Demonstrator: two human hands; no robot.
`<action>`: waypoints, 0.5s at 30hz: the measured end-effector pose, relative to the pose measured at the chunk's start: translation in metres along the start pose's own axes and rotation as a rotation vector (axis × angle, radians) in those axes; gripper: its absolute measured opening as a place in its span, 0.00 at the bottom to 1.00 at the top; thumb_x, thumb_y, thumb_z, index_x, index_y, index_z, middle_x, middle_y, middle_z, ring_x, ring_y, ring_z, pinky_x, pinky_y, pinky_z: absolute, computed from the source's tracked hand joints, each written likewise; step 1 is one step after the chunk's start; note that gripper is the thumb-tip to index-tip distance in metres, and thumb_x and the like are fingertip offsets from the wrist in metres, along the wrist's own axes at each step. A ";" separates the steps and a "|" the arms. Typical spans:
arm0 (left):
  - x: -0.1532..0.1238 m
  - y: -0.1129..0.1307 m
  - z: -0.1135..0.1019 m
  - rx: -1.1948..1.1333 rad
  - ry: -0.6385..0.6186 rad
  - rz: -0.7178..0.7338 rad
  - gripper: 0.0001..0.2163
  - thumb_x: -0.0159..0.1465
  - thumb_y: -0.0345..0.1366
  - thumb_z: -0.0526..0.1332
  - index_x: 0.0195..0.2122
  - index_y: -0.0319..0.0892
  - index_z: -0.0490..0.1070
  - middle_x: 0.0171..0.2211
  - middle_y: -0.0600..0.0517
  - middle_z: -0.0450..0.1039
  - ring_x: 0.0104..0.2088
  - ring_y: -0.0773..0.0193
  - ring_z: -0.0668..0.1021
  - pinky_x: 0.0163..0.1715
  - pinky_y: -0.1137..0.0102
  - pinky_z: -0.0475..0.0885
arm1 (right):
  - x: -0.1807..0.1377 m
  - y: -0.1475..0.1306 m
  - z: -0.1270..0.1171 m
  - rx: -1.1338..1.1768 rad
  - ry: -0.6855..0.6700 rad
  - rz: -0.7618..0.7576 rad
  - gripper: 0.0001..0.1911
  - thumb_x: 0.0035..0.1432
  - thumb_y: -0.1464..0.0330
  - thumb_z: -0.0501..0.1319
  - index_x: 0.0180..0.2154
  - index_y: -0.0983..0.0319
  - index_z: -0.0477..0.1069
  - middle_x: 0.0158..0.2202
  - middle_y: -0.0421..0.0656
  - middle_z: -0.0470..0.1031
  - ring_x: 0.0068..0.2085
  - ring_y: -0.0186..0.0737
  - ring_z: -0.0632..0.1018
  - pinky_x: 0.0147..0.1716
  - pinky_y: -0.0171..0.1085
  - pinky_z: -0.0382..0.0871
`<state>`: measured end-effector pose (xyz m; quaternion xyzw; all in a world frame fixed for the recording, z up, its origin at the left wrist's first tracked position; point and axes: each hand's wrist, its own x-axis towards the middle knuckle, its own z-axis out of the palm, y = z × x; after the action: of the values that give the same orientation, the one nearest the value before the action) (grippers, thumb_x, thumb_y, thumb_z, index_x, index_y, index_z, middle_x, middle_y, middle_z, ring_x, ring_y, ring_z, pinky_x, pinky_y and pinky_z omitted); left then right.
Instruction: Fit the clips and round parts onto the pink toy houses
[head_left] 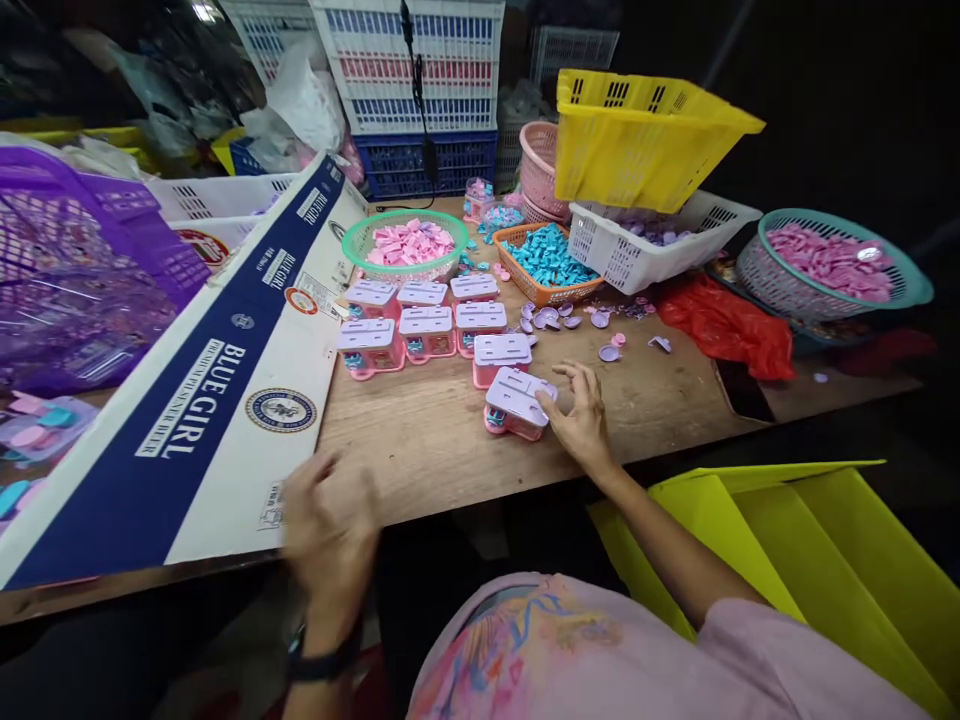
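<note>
My right hand (577,412) rests on the wooden table (420,450), its fingers curled against a small pink toy box with a lilac lid (516,403). A second such box (501,356) sits just behind it. Several more of these boxes (424,328) stand in rows further back. My left hand (330,525) is blurred by motion at the table's near edge, beside a flattened "Blue Girl" cardboard sheet (202,400); its fingers are smeared. Loose lilac caps (559,320) lie scattered behind my right hand.
A green basket of pink pieces (409,245), an orange basket of blue pieces (547,260), a white basket (652,245) under a yellow crate (645,135) and a teal basket of pink pieces (832,265) line the back. A purple basket (75,270) stands left, a yellow bin (817,560) lower right, red plastic (724,325) on the right.
</note>
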<state>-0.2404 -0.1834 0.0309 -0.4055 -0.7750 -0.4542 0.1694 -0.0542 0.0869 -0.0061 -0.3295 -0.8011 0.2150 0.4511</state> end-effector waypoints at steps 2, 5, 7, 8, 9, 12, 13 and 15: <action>0.015 0.012 0.060 -0.041 -0.183 0.152 0.25 0.68 0.37 0.65 0.66 0.48 0.63 0.61 0.41 0.70 0.61 0.49 0.73 0.62 0.50 0.70 | -0.003 0.012 -0.001 0.049 -0.134 0.044 0.20 0.62 0.58 0.67 0.53 0.59 0.71 0.51 0.51 0.76 0.53 0.54 0.78 0.54 0.54 0.74; 0.031 0.023 0.117 -0.042 -0.513 0.404 0.32 0.66 0.42 0.68 0.69 0.48 0.60 0.69 0.38 0.62 0.69 0.45 0.65 0.66 0.46 0.65 | -0.011 0.011 0.007 0.185 -0.363 0.030 0.21 0.65 0.61 0.65 0.57 0.57 0.69 0.50 0.47 0.79 0.48 0.48 0.82 0.49 0.47 0.78; 0.035 0.019 0.125 0.019 -0.601 0.461 0.32 0.65 0.45 0.68 0.69 0.48 0.62 0.69 0.39 0.62 0.69 0.44 0.64 0.67 0.43 0.63 | -0.012 0.003 0.014 0.251 -0.442 -0.046 0.20 0.68 0.63 0.63 0.59 0.55 0.69 0.52 0.47 0.79 0.51 0.46 0.82 0.52 0.46 0.77; 0.034 0.014 0.122 0.052 -0.611 0.453 0.31 0.65 0.46 0.68 0.68 0.48 0.63 0.69 0.39 0.63 0.68 0.44 0.66 0.66 0.43 0.63 | -0.009 -0.002 0.017 0.279 -0.481 -0.101 0.19 0.68 0.64 0.62 0.59 0.55 0.70 0.53 0.47 0.79 0.52 0.46 0.81 0.52 0.45 0.77; 0.034 0.007 0.115 0.081 -0.605 0.427 0.30 0.66 0.45 0.67 0.68 0.48 0.64 0.68 0.40 0.64 0.67 0.45 0.67 0.66 0.43 0.65 | -0.002 -0.007 0.020 0.306 -0.520 -0.157 0.17 0.68 0.65 0.62 0.58 0.56 0.72 0.52 0.47 0.80 0.52 0.46 0.81 0.52 0.45 0.77; 0.034 -0.019 0.091 0.168 -0.541 0.326 0.27 0.69 0.42 0.64 0.68 0.50 0.64 0.67 0.42 0.66 0.65 0.46 0.70 0.64 0.45 0.68 | 0.044 -0.019 0.033 0.355 -0.578 -0.329 0.13 0.68 0.66 0.63 0.52 0.58 0.76 0.49 0.47 0.81 0.50 0.45 0.82 0.50 0.43 0.78; 0.036 -0.027 0.084 0.189 -0.524 0.302 0.26 0.69 0.41 0.63 0.68 0.50 0.64 0.67 0.42 0.66 0.65 0.47 0.70 0.63 0.45 0.69 | 0.069 -0.022 0.041 0.347 -0.551 -0.380 0.12 0.69 0.66 0.62 0.52 0.58 0.77 0.48 0.47 0.81 0.49 0.45 0.82 0.49 0.43 0.78; 0.045 -0.039 0.074 0.214 -0.522 0.277 0.25 0.70 0.40 0.62 0.68 0.52 0.64 0.68 0.44 0.65 0.66 0.47 0.70 0.64 0.46 0.69 | 0.129 -0.026 0.065 0.277 -0.453 -0.469 0.12 0.69 0.66 0.62 0.51 0.59 0.78 0.49 0.49 0.81 0.50 0.47 0.82 0.52 0.46 0.77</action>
<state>-0.2905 -0.1102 -0.0020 -0.5900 -0.7732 -0.2231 0.0665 -0.1674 0.1594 0.0531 -0.0161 -0.8978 0.2798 0.3397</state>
